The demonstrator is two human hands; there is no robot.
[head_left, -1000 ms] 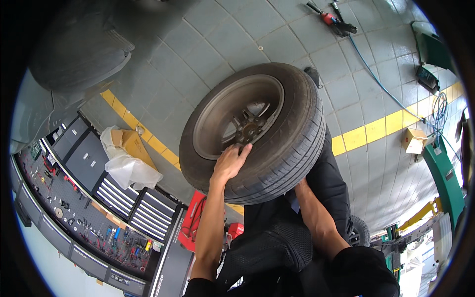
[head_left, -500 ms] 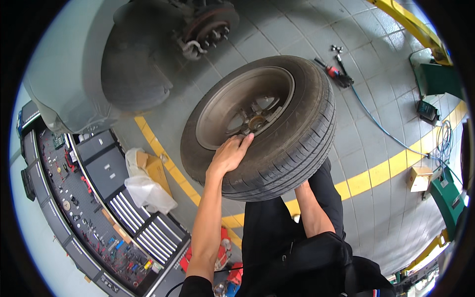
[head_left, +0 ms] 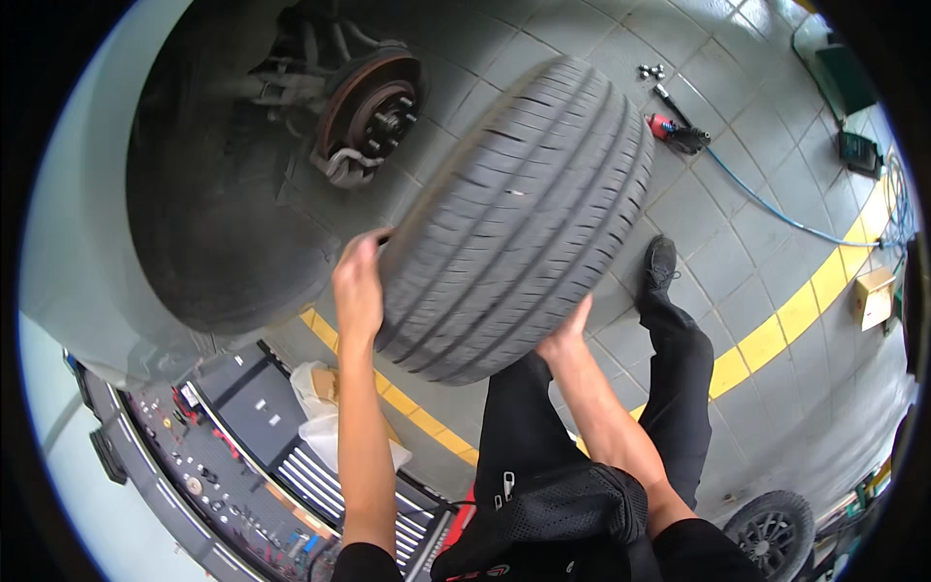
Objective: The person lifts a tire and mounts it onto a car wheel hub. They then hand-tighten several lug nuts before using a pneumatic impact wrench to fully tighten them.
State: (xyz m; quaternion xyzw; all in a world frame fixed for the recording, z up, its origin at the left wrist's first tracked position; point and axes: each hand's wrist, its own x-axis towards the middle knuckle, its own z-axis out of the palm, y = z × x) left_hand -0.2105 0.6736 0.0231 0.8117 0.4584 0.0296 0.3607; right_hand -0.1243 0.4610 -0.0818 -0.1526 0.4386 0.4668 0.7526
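Observation:
A car wheel with a black treaded tyre (head_left: pixel 519 228) is held up off the floor between my two hands, its tread facing me. My left hand (head_left: pixel 359 289) grips the left side, fingers curling round the edge out of sight. At the lower right, my right hand (head_left: pixel 566 335) clasps the other side, its fingers partly hidden by the tyre. Up and to the left, the car's bare hub with its rusty brake disc (head_left: pixel 373 112) and studs is exposed, the brake caliper (head_left: pixel 345 167) below it. The wheel's rim is turned out of view.
The pale car body (head_left: pixel 87 281) curves along the left. On the tiled floor lie a red impact wrench (head_left: pixel 669 130) with a blue air hose (head_left: pixel 766 206) and several wheel nuts (head_left: pixel 651 72). A tool cabinet (head_left: pixel 257 412) stands lower left; another wheel (head_left: pixel 773 538) is at lower right.
The wheel has turned so its tread faces me and its rim is hidden. My left hand went from the rim to the tyre's left side. I have come closer to the hub.

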